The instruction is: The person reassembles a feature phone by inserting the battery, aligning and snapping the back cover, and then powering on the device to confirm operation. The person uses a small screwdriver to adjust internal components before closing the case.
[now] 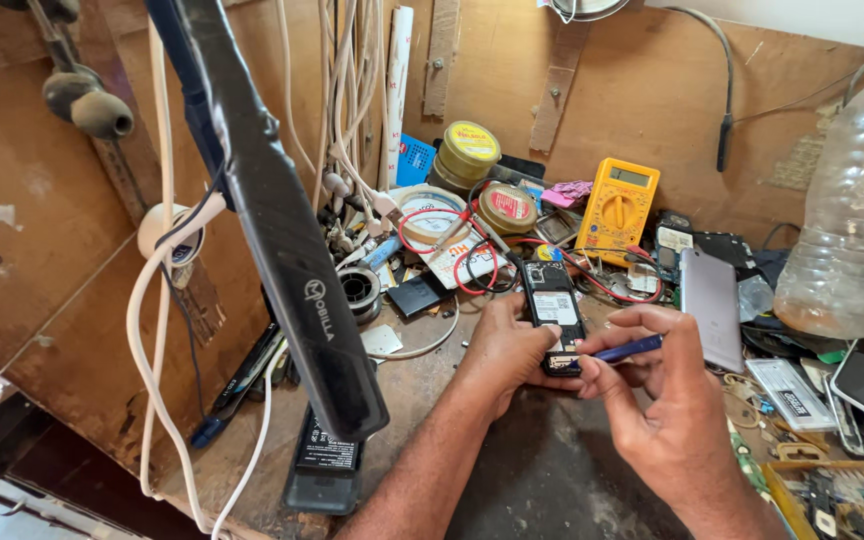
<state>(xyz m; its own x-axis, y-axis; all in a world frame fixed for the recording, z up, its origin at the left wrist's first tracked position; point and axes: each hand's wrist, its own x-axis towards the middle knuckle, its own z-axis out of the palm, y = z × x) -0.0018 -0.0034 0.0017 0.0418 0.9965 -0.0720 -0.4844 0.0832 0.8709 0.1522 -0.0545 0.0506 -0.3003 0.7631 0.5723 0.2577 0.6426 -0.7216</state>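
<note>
The left hand (507, 350) grips a small black opened mobile phone (553, 312), back cover off, lying mid-desk on the cluttered wooden desk (422, 385). The right hand (657, 400) pinches a slim blue-handled screwdriver (627, 349), its tip touching the phone's lower end. A yellow multimeter (617, 208) stands toward the desk's back edge; a clear plastic bottle (847, 210) stands at the right edge.

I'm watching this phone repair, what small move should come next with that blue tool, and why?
Probably press the blue tool's tip gently into the opened phone's lower end: the right hand already aims it there while the left hand steadies the phone.
</note>
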